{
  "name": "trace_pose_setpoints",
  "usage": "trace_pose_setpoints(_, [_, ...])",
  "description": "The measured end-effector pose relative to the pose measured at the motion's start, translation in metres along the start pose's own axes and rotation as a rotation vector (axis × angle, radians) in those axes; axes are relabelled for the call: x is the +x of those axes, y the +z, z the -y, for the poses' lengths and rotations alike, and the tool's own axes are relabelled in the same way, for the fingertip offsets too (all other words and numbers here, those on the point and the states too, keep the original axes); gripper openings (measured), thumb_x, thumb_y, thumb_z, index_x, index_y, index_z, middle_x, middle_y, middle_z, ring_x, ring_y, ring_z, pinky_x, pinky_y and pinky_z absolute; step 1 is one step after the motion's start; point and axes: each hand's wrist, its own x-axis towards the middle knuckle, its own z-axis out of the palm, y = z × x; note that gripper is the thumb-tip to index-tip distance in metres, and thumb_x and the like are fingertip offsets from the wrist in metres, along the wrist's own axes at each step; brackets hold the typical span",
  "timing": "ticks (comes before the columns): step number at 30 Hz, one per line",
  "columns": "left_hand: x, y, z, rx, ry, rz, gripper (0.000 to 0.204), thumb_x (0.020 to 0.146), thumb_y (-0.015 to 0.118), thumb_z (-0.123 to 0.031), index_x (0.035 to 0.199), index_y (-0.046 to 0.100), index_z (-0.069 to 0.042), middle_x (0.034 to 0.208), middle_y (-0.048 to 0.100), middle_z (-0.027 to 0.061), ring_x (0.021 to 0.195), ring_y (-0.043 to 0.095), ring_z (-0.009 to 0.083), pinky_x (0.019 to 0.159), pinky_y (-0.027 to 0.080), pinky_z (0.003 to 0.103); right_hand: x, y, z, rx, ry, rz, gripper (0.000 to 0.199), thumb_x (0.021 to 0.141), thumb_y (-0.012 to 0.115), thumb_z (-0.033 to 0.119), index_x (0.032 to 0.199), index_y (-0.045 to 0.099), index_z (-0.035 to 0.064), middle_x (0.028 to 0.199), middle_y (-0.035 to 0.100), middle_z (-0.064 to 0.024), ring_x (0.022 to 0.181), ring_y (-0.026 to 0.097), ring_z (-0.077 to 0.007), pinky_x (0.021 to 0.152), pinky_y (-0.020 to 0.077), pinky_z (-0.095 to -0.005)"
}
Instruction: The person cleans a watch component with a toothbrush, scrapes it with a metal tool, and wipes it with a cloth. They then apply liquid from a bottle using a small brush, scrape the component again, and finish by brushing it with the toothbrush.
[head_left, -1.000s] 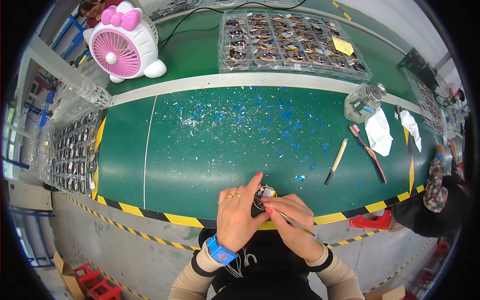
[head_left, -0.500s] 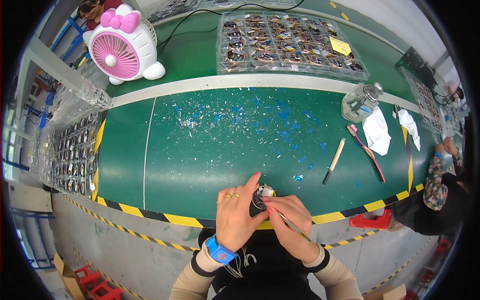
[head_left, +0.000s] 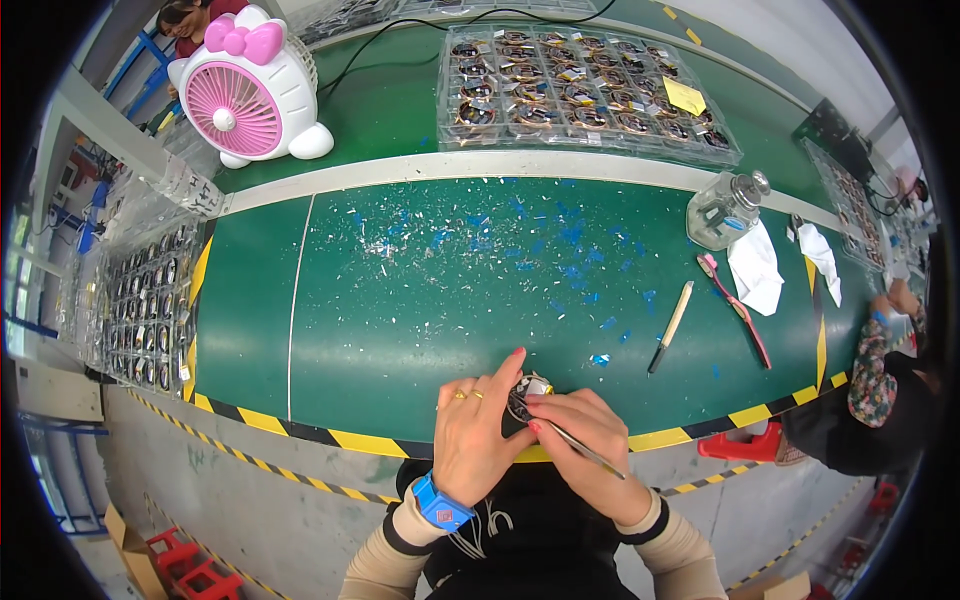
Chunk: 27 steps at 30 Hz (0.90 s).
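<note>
At the table's front edge, my left hand (head_left: 472,425) is closed around a small round dark electronic part (head_left: 519,400) with a white and yellow piece at its side; the index finger points away from me. My fingers cover much of the part. Pinched in my right hand (head_left: 585,445) is a slim metal tool (head_left: 592,454) that looks like tweezers, its rear end sticking out toward my right wrist. The right fingertips press close against the part, and the tool's working tip is hidden behind them. A blue band (head_left: 441,503) circles my left wrist.
White and blue scraps (head_left: 570,235) litter the green table (head_left: 360,345). At right lie a brush-like stick (head_left: 671,327), a pink toothbrush (head_left: 738,312), white tissue (head_left: 756,268) and a glass bottle (head_left: 722,212). Behind stand a filled clear tray (head_left: 590,140) and a pink-and-white fan (head_left: 235,110).
Both hands stay at the same place around the part. The rear end of the metal tool has tilted slightly to the right. The whole view has shifted a little.
</note>
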Motion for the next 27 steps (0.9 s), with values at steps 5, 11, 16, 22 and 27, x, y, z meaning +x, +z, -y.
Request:
trace_pose_setpoints(5, [0.001, 0.000, 0.002, -0.004, -0.009, 0.013, 0.085, 0.066, 0.084, -0.015, 0.141, 0.045, -0.008, 0.103, 0.068, 0.0087, 0.092, 0.061, 0.0267, 0.090, 0.039, 0.039, 0.007, -0.012, -0.009, 0.117, 0.045, 0.123, 0.020, 0.077, 0.070, -0.006, 0.097, 0.069, -0.0039, 0.102, 0.070, -0.0160, 0.080, 0.065, -0.0277, 0.070, 0.0518, -0.0338])
trace_pose_setpoints(11, [0.003, -0.002, 0.005, -0.051, 0.011, 0.043, 0.089, 0.064, 0.086, -0.015, 0.142, 0.044, -0.008, 0.116, 0.068, 0.0029, 0.080, 0.056, 0.0193, 0.089, 0.037, 0.035, 0.012, -0.019, -0.010, 0.087, 0.016, 0.142, 0.022, 0.079, 0.071, -0.005, 0.101, 0.069, -0.0038, 0.103, 0.069, -0.0161, 0.077, 0.064, -0.0271, 0.067, 0.0510, -0.0333])
trace_pose_setpoints(16, [0.005, -0.010, 0.004, -0.075, -0.006, 0.118, 0.088, 0.068, 0.084, -0.017, 0.144, 0.040, -0.007, 0.118, 0.068, 0.0057, 0.094, 0.061, 0.0239, 0.092, 0.038, 0.038, 0.018, -0.023, -0.010, 0.085, 0.008, 0.215, 0.021, 0.079, 0.070, -0.005, 0.101, 0.069, -0.0040, 0.103, 0.069, -0.0161, 0.077, 0.064, -0.0272, 0.067, 0.0511, -0.0337])
trace_pose_setpoints(22, [0.005, -0.009, 0.005, -0.086, 0.001, 0.125, 0.088, 0.068, 0.084, -0.016, 0.144, 0.040, -0.007, 0.118, 0.068, 0.0055, 0.094, 0.061, 0.0236, 0.092, 0.038, 0.038, 0.015, -0.025, -0.019, 0.073, -0.073, 0.274, 0.024, 0.078, 0.070, -0.006, 0.102, 0.068, -0.0042, 0.104, 0.068, -0.0171, 0.079, 0.064, -0.0285, 0.067, 0.0516, -0.0344])
trace_pose_setpoints(27, [0.004, -0.007, 0.008, -0.071, 0.006, 0.119, 0.087, 0.069, 0.083, -0.017, 0.144, 0.040, -0.007, 0.118, 0.068, 0.0051, 0.095, 0.061, 0.0232, 0.092, 0.038, 0.038, 0.013, -0.022, -0.019, 0.014, -0.188, 0.272, 0.023, 0.076, 0.071, -0.007, 0.099, 0.070, -0.0032, 0.106, 0.070, -0.0159, 0.078, 0.065, -0.0292, 0.067, 0.0528, -0.0347])
